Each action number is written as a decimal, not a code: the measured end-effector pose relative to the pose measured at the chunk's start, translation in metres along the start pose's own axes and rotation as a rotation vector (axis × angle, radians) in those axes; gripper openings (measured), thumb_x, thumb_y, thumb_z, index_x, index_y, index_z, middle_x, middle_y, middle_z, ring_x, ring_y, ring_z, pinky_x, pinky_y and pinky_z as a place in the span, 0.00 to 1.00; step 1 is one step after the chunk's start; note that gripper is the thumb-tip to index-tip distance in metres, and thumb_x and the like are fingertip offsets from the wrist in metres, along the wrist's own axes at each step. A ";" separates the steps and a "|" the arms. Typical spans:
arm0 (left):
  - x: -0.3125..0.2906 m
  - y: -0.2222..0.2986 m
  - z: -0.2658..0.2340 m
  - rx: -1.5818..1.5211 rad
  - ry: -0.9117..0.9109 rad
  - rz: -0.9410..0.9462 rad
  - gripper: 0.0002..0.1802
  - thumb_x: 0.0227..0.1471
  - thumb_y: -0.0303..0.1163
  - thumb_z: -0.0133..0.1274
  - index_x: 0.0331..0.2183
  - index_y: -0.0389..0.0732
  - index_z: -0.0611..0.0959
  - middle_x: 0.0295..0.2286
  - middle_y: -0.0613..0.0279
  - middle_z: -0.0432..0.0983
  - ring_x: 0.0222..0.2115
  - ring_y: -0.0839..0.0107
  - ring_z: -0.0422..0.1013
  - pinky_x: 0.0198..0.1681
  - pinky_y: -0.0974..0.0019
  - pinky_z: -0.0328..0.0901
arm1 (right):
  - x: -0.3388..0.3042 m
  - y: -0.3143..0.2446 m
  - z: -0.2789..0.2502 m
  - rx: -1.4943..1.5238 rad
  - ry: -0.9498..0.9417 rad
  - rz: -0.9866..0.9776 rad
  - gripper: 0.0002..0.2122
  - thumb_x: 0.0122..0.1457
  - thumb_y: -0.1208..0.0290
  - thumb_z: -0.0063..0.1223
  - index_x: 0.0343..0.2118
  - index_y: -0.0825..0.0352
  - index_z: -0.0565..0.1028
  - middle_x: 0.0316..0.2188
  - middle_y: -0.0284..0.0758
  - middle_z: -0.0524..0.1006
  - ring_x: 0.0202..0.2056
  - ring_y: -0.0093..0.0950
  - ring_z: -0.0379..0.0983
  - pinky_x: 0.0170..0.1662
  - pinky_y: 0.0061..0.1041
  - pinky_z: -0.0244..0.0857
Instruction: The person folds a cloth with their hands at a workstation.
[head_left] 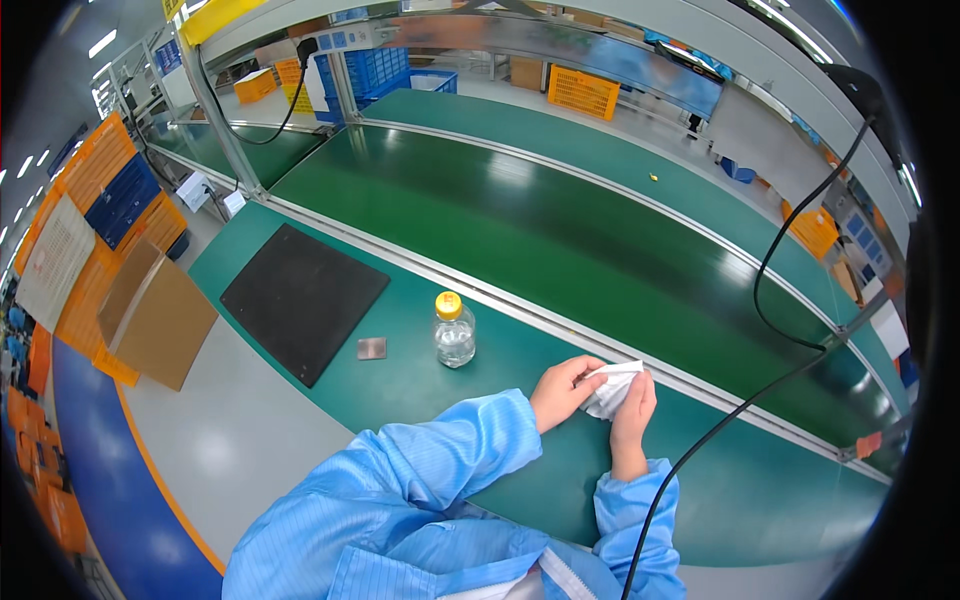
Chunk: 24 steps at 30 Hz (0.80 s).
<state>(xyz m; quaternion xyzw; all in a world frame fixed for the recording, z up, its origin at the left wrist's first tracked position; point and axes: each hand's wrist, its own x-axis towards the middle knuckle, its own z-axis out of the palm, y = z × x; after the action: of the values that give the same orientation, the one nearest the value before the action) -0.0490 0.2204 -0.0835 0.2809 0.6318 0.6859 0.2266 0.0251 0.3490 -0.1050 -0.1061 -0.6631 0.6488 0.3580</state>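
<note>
A crumpled white cloth (pixel 611 388) is gripped between my two hands above the green worktop. My left hand (pixel 563 392) pinches it from the left with thumb and fingers. On the other side my right hand (pixel 631 418) closes around its right part. Whether something lies inside the folds is hidden. To the left of my hands stands a clear bottle (pixel 455 342) with a yellow cap, partly filled with clear liquid. Beside the bottle lies a small square greyish-brown plate (pixel 372 348). Farther left, a black mat (pixel 304 300) rests flat on the worktop.
Beyond the worktop's metal rail (pixel 480 291) runs a green conveyor belt (pixel 520 215). A black cable (pixel 715 430) hangs across the right side, passing close to my right sleeve. An open cardboard box (pixel 158 318) and orange crates (pixel 85 185) stand at the left.
</note>
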 end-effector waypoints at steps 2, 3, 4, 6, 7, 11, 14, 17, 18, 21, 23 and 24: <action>0.002 -0.005 0.001 -0.027 0.010 0.032 0.12 0.56 0.33 0.51 0.40 0.36 0.77 0.31 0.65 0.76 0.33 0.78 0.70 0.38 0.73 0.66 | 0.002 0.001 0.002 0.052 0.067 -0.024 0.14 0.67 0.66 0.35 0.32 0.70 0.72 0.28 0.30 0.73 0.30 0.16 0.66 0.33 0.17 0.60; 0.003 -0.007 0.002 -0.054 0.026 0.060 0.11 0.57 0.32 0.51 0.39 0.36 0.78 0.30 0.66 0.76 0.31 0.80 0.70 0.37 0.74 0.66 | 0.003 0.004 0.000 0.015 0.064 -0.054 0.15 0.67 0.65 0.35 0.32 0.70 0.72 0.27 0.29 0.73 0.29 0.16 0.66 0.32 0.17 0.61; 0.002 -0.007 0.004 -0.050 0.019 0.060 0.11 0.57 0.32 0.51 0.39 0.36 0.78 0.30 0.66 0.76 0.31 0.80 0.70 0.37 0.74 0.66 | 0.002 0.006 -0.002 -0.018 0.066 -0.078 0.15 0.67 0.65 0.35 0.31 0.70 0.72 0.27 0.29 0.73 0.29 0.16 0.66 0.32 0.17 0.61; 0.000 -0.005 0.007 -0.098 0.068 0.103 0.10 0.57 0.32 0.50 0.38 0.36 0.78 0.30 0.66 0.76 0.32 0.80 0.70 0.36 0.74 0.66 | -0.002 0.004 -0.009 -0.038 0.065 -0.048 0.15 0.67 0.65 0.36 0.31 0.70 0.72 0.26 0.29 0.73 0.29 0.16 0.66 0.32 0.17 0.61; -0.001 -0.004 0.007 -0.095 0.062 0.119 0.10 0.57 0.32 0.50 0.38 0.36 0.78 0.30 0.66 0.76 0.32 0.80 0.70 0.36 0.74 0.66 | 0.000 0.003 -0.008 -0.061 0.053 -0.028 0.16 0.67 0.64 0.36 0.31 0.70 0.72 0.26 0.29 0.73 0.29 0.16 0.66 0.32 0.17 0.61; -0.007 -0.003 0.008 -0.066 0.097 0.106 0.10 0.57 0.31 0.49 0.38 0.36 0.78 0.30 0.65 0.76 0.32 0.81 0.69 0.36 0.74 0.65 | -0.004 0.001 -0.006 0.032 0.036 -0.024 0.16 0.67 0.63 0.36 0.33 0.70 0.73 0.26 0.29 0.74 0.29 0.16 0.66 0.32 0.16 0.61; -0.006 -0.004 0.005 -0.077 0.097 0.114 0.10 0.57 0.31 0.49 0.38 0.36 0.78 0.30 0.66 0.76 0.32 0.81 0.69 0.36 0.74 0.65 | 0.000 -0.002 -0.002 0.012 -0.004 -0.111 0.15 0.66 0.64 0.38 0.35 0.71 0.73 0.27 0.28 0.74 0.29 0.16 0.67 0.33 0.16 0.62; -0.001 -0.007 0.007 -0.026 0.058 0.085 0.10 0.56 0.31 0.50 0.39 0.36 0.78 0.32 0.64 0.75 0.35 0.78 0.70 0.39 0.73 0.65 | 0.002 -0.003 -0.004 -0.005 -0.051 -0.038 0.10 0.63 0.69 0.45 0.37 0.71 0.74 0.29 0.29 0.75 0.31 0.16 0.68 0.35 0.15 0.62; -0.001 -0.007 0.006 0.058 0.057 0.124 0.11 0.55 0.31 0.51 0.40 0.37 0.78 0.34 0.62 0.74 0.37 0.75 0.70 0.41 0.72 0.64 | 0.001 -0.002 -0.005 -0.035 -0.057 0.036 0.08 0.62 0.71 0.48 0.37 0.70 0.74 0.30 0.29 0.75 0.32 0.16 0.69 0.35 0.15 0.62; 0.003 -0.015 0.006 0.258 0.118 0.324 0.14 0.53 0.32 0.53 0.42 0.38 0.78 0.36 0.59 0.73 0.41 0.70 0.69 0.45 0.70 0.63 | 0.003 0.004 -0.004 0.016 -0.032 0.040 0.07 0.61 0.73 0.49 0.38 0.70 0.75 0.32 0.31 0.77 0.32 0.16 0.70 0.37 0.15 0.64; 0.007 -0.017 0.008 0.403 0.188 0.498 0.17 0.51 0.33 0.56 0.44 0.39 0.78 0.38 0.58 0.73 0.43 0.69 0.70 0.46 0.69 0.64 | 0.003 0.007 -0.006 0.035 -0.045 0.021 0.07 0.61 0.74 0.48 0.39 0.70 0.75 0.34 0.32 0.77 0.33 0.18 0.71 0.38 0.17 0.65; 0.006 -0.016 0.008 0.383 0.166 0.504 0.17 0.51 0.33 0.56 0.44 0.39 0.78 0.38 0.58 0.73 0.43 0.69 0.70 0.46 0.69 0.64 | 0.003 0.009 -0.007 0.029 -0.053 0.040 0.08 0.62 0.73 0.48 0.39 0.71 0.75 0.33 0.32 0.77 0.34 0.18 0.71 0.39 0.17 0.65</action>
<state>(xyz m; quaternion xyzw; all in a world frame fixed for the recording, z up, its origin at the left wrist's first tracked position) -0.0484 0.2319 -0.0982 0.4092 0.6761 0.6098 -0.0596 0.0243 0.3576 -0.1136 -0.0970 -0.6605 0.6681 0.3287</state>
